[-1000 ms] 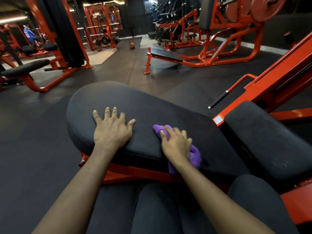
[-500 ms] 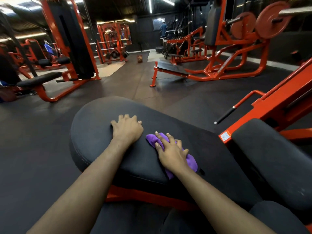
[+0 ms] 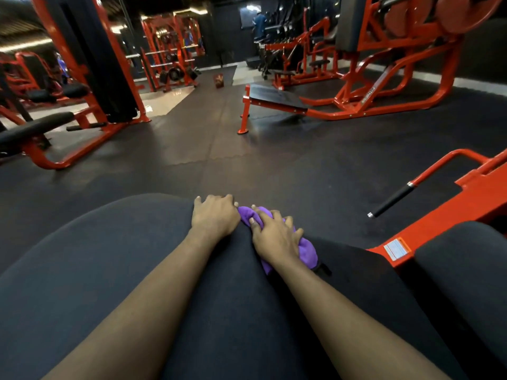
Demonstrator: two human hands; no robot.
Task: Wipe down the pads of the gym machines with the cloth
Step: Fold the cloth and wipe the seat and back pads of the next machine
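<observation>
Fingers (image 3: 217, 200) of the left hand (image 3: 215, 219) curl over the far edge of the black pad (image 3: 109, 256). Just right of them, the right hand (image 3: 274, 237) clutches the bunched purple cloth (image 3: 307, 250), fingers bent round it, pressing it onto the pad.

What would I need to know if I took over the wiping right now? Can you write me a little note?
Left hand: on the far edge of the big black pad, fingers curled over it.
Right hand: holds the bunched purple cloth down on the same pad, close beside the left hand.
Done: the cloth is on this pad; how much is clean does not show.
Left: probably finish this pad, then the side pad on the right and the bench pad far left.
</observation>
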